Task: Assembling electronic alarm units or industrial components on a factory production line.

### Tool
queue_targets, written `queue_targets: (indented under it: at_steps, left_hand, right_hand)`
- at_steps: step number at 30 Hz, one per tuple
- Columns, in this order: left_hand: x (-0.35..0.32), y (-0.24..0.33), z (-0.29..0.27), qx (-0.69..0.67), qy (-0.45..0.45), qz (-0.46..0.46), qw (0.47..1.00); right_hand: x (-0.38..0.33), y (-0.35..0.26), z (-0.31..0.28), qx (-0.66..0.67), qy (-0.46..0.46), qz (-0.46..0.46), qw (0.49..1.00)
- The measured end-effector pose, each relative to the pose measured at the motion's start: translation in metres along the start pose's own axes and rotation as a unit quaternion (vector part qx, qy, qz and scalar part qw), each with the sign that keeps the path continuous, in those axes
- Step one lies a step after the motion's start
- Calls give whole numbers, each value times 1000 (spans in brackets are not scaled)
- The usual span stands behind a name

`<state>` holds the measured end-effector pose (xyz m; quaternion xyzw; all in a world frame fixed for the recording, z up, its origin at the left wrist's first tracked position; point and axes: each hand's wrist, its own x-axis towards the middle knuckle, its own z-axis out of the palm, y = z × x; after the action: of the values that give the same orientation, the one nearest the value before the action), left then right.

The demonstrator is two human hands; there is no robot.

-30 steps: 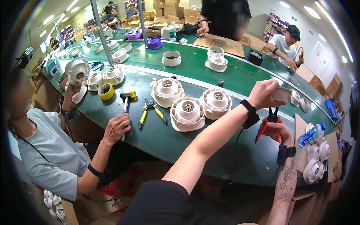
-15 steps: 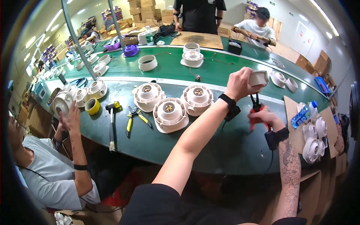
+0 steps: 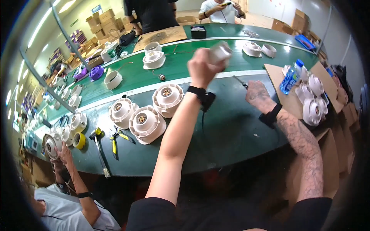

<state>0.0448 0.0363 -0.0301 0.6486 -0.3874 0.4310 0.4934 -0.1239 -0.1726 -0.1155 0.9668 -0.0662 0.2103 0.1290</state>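
My left hand point(image 3: 202, 68) is raised over the belt, fingers closed around a white plastic part point(image 3: 222, 53) that is blurred by motion. My right hand point(image 3: 261, 95) is low over the dark green tabletop, closed on pliers point(image 3: 239, 81); only their jaws show, pointing up and left, with the handles hidden in the palm. Left of my left forearm sit white round fan-like housings: one point(image 3: 168, 99) nearest my wrist, another point(image 3: 147, 122) in front of it and a third point(image 3: 122, 112) to its left. Each has copper-coloured parts in its middle.
Yellow-handled cutters point(image 3: 116, 140) and a hammer point(image 3: 101, 152) lie left of the housings. A water bottle point(image 3: 291, 79) rests on cardboard beside more white housings point(image 3: 314, 109) at the right. A green belt point(image 3: 133, 75) carries white rings. A co-worker point(image 3: 75, 204) handles a housing at left.
My view has turned to the right. My left hand has swung the white part away from the pliers, and my right hand has turned, so the red handles no longer show.
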Motion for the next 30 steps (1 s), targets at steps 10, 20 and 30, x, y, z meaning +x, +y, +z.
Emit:
queue_targets:
  at_steps: [10, 20, 30]
  left_hand:
    - [-4, -55, -24, 10, 18, -415, 910]
    - [-20, -21, 17, -42, -69, -487, 870]
    - [-29, -1, 20, -7, -2, -413, 911]
  right_hand:
    - [35, -34, -82, 121, -27, 15, 992]
    - [79, -39, -113, -88, 50, -56, 993]
    - [98, -58, -122, 0, -176, 83, 981]
